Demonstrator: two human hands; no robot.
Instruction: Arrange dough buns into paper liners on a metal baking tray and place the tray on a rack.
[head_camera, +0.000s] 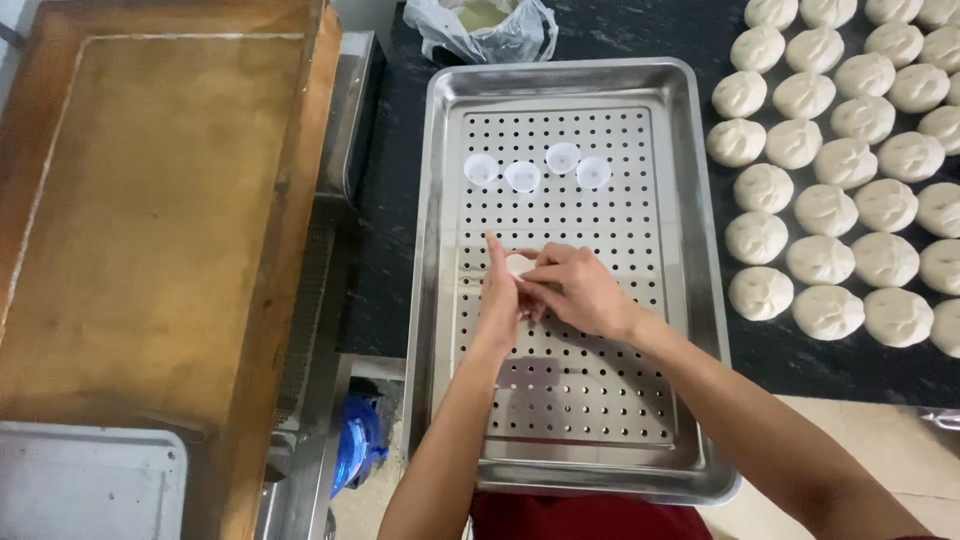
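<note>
Over the middle of the perforated steel tray (690, 300), the left hand (498, 300) and right hand (580, 292) met, their fingertips pinched together on a small white paper cup (518, 265). Four more cups (537, 170) sat in a row farther along the tray. Dough balls (850, 170) lay in rows on the dark counter (390, 250) at right.
</note>
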